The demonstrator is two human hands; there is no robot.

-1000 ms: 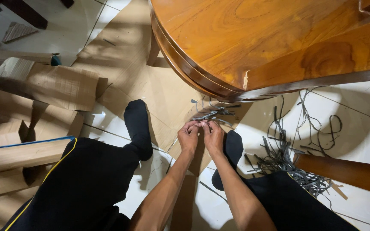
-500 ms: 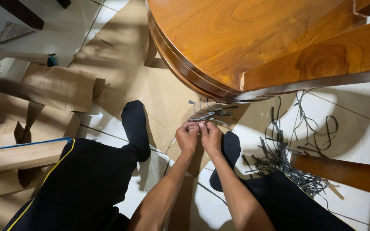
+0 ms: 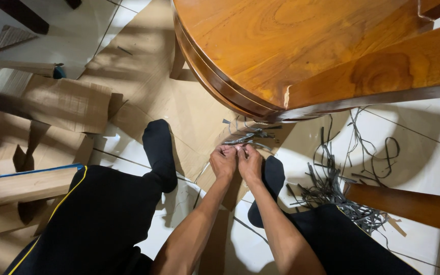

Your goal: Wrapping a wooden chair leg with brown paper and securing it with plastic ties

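While left hand (image 3: 223,162) and right hand (image 3: 249,162) pinch one grey strip (image 3: 238,147) together, I judge it may tear; loose strips (image 3: 250,136) just beyond could snag.

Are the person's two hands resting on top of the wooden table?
No, the left hand and right hand meet low over the cardboard on the floor, beside the round wooden table.

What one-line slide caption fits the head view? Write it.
Seated on the floor, left hand and right hand pinch grey strips beside a wooden table.
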